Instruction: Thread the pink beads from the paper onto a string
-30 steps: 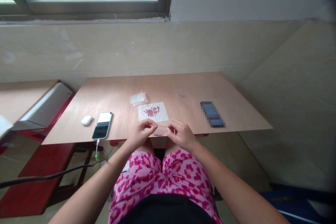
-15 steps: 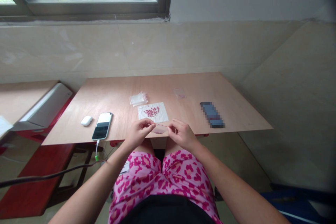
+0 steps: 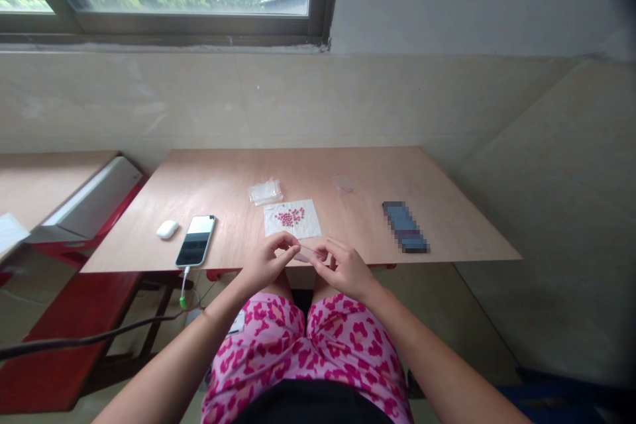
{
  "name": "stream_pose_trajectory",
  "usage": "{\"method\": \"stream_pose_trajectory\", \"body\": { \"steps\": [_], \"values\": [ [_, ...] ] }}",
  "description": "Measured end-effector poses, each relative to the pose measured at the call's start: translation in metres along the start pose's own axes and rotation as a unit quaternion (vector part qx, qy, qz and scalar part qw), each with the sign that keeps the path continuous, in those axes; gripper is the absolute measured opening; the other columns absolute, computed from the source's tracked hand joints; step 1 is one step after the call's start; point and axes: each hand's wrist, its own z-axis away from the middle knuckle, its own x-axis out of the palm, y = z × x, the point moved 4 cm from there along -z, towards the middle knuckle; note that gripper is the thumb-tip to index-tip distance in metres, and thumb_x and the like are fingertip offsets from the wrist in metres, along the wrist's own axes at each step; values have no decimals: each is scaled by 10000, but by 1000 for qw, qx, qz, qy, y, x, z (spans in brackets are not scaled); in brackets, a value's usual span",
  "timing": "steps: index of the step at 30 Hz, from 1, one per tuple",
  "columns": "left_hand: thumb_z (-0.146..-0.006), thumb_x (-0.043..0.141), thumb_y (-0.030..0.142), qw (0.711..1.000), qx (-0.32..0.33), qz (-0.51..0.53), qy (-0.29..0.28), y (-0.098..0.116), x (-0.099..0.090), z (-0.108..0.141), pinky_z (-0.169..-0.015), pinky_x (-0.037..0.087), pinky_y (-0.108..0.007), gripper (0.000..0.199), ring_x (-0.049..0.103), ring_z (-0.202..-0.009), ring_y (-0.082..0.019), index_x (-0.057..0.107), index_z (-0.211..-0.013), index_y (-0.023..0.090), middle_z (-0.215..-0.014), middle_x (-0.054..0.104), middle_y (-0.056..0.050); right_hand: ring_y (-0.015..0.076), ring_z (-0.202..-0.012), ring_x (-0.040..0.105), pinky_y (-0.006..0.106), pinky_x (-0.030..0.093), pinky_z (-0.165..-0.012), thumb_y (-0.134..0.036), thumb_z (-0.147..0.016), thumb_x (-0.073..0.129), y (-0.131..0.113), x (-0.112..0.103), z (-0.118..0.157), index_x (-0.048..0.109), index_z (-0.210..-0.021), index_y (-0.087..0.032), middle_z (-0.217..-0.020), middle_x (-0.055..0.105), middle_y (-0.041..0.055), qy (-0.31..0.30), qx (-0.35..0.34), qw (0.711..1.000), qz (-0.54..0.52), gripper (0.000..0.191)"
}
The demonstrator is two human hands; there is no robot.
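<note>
Fingers (image 3: 281, 246) of my left hand (image 3: 264, 264) and right hand (image 3: 345, 271) pinch narrowly on a thin translucent strand (image 3: 307, 254), held over the plywood table's (image 3: 223, 175) near edge. It seems light and limp, best gripped close to its ends. Beyond lies a white paper sheet (image 3: 304, 228) with small pink beads (image 3: 289, 216).

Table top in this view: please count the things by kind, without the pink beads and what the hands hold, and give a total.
Plastic bags: 2
Smartphone: 1
White computer mouse: 1
Paper sheet: 1
Blurred blue object: 1
Total: 6
</note>
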Motion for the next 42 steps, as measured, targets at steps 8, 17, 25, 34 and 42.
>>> {"method": "stream_pose_trajectory", "body": {
  "steps": [8, 17, 25, 34, 42],
  "values": [
    [-1024, 593, 393, 999, 11, 35, -8, 4, 4, 2, -789, 515, -321, 218, 638, -870, -183, 629, -976, 183, -918, 662, -57, 152, -666, 540, 273, 395, -618, -280, -1046, 546, -5, 7, -2, 580, -773, -197, -741, 559, 8, -10, -36, 999, -11, 287],
    [-1018, 581, 443, 992, -35, 123, 14, -7, 4, -2, -634, 567, -278, 261, 663, -792, -170, 582, -990, 184, -865, 623, -37, 146, -618, 558, 277, 389, -597, -424, -1030, 591, 16, 13, 1, 607, -675, -183, -657, 597, 4, -53, 42, 996, -52, 429],
    [-944, 679, 476, 965, -102, 226, 87, -11, 0, -4, -640, 604, -275, 318, 698, -858, -192, 570, -993, 181, -887, 634, -29, 212, -925, 712, 310, 571, -732, -466, -885, 759, 23, 53, 3, 638, -1223, -224, -1046, 727, 63, -73, 178, 907, -374, 433],
    [-920, 696, 471, 966, -104, 163, 173, -40, -24, -9, -735, 565, -295, 393, 666, -935, -201, 598, -1184, 197, -952, 663, -48, 151, -652, 643, 230, 477, -543, -471, -865, 705, 112, -74, -99, 614, -1204, -186, -827, 695, 29, 186, 204, 917, -287, 451],
    [-953, 639, 512, 980, -117, 53, 153, -49, -20, -8, -762, 517, -313, 339, 662, -845, -198, 662, -1081, 199, -934, 694, -56, 288, -966, 685, 337, 502, -799, -189, -727, 753, 207, -112, -130, 697, -1136, -136, -1027, 730, 147, 180, 275, 941, 80, 417]
  ]
}}
